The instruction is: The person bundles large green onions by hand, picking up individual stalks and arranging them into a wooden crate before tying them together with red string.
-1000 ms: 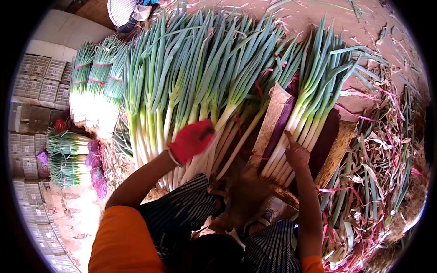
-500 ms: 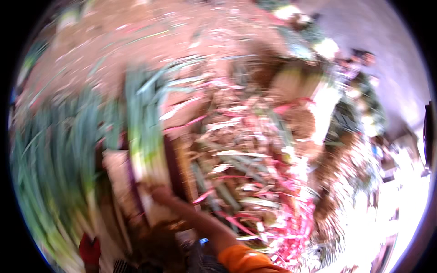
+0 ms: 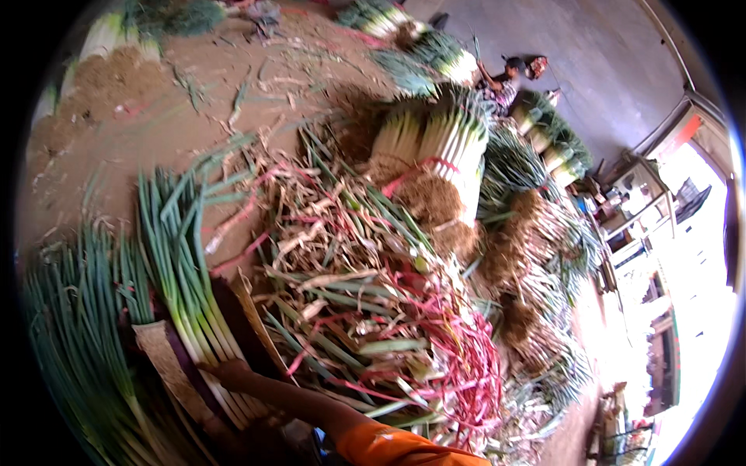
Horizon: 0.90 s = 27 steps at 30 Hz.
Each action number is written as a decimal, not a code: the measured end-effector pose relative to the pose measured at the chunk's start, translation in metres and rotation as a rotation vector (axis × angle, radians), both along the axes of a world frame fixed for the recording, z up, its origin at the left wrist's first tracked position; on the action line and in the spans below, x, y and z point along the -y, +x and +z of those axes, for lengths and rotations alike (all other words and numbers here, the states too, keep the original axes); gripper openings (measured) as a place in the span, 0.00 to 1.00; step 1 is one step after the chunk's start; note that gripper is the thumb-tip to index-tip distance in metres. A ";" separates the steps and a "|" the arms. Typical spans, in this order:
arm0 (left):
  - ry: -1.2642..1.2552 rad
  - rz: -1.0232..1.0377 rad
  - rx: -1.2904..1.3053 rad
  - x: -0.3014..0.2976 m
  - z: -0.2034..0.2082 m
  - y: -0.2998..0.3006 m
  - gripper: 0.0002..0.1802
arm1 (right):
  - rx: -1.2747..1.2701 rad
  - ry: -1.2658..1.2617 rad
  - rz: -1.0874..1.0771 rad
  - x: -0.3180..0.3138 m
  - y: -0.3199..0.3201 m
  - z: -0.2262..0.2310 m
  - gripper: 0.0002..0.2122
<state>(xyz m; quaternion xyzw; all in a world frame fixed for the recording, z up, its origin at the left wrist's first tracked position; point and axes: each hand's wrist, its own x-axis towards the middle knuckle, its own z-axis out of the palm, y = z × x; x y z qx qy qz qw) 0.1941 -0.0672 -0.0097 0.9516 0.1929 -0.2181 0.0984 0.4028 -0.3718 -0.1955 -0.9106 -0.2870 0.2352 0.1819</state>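
Observation:
My right hand (image 3: 225, 376), with an orange sleeve (image 3: 388, 446) on its arm, reaches across the pale stalks of a bunch of long green onions (image 3: 186, 303). Its fingers wrap over the stalks, and their tips are partly hidden. The bunch lies between a light, rough board (image 3: 161, 353) and a brown board (image 3: 260, 326), with dark lining beside the stalks. Left of the boards is a large heap of loose green onions (image 3: 74, 318). My left hand cannot be made out. Below my right forearm the picture is dark.
Right of the boards lies a pile of dry trimmings (image 3: 342, 272) with red strips (image 3: 466, 373). Big tied bundles (image 3: 451, 144) stand beyond it, more onions with roots (image 3: 536, 272) to their right. A person (image 3: 507, 81) is at the back near a grey wall (image 3: 567, 62).
The view has swung right and steadied, so the scene sits further left. My right hand stays on the onion stalks. The red-gloved hand at the lower left has gone from sight.

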 end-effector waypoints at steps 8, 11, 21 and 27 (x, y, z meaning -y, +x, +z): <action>0.171 -0.365 -0.169 -0.025 -0.028 -0.013 0.24 | 0.016 -0.012 -0.029 0.013 -0.007 -0.004 0.35; 0.044 -0.176 -0.050 -0.005 -0.013 -0.001 0.28 | 0.132 0.082 -0.022 0.016 -0.007 -0.007 0.35; -0.130 0.130 -0.188 0.015 0.019 0.011 0.36 | 0.032 0.010 0.017 0.009 -0.006 -0.017 0.37; -0.082 0.019 -0.186 -0.009 -0.014 -0.012 0.39 | -0.029 -0.034 0.022 0.011 -0.004 0.004 0.36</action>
